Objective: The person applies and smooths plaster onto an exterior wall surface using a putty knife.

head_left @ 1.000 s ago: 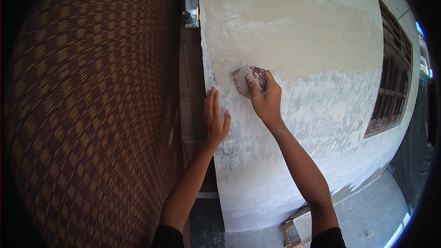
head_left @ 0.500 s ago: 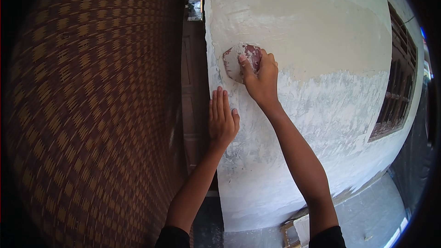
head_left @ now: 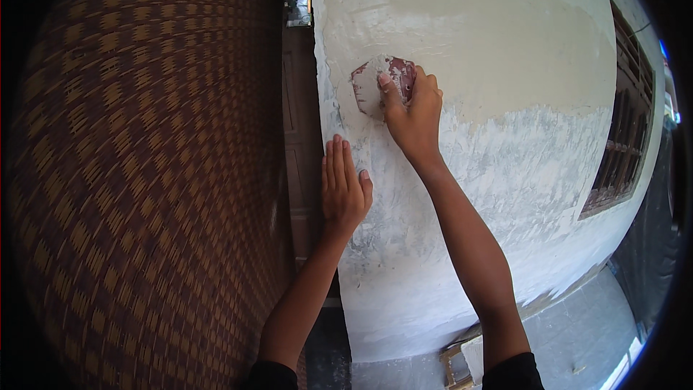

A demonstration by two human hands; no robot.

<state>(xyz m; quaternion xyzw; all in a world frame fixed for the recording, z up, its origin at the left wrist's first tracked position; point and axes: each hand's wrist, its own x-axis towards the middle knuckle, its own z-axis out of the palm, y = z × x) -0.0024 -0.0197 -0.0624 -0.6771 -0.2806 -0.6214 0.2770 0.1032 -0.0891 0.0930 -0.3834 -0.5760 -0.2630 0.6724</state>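
Observation:
My right hand (head_left: 413, 119) grips a flat, angular maroon putty scraper (head_left: 397, 72), crusted with pale compound, against the wall (head_left: 520, 43) near its left corner. Smooth beige coating covers the wall's upper part, and patchy white-grey surface lies below it. Below and left of the scraper, my left hand (head_left: 345, 177) is open, fingers straight and side by side, resting flat on the wall beside its left edge.
A brown woven panel (head_left: 151, 173) fills the left side. Between it and the wall stands a narrow door (head_left: 292, 173). A barred window (head_left: 619, 159) is at the right. A small wooden frame (head_left: 455, 367) lies on the grey floor (head_left: 577, 339) below, beside dark sheeting (head_left: 646, 238).
My right hand has moved upward with the scraper, first leftward, then slightly back right. My left hand stays on the wall's edge, its position in view shifting only slightly.

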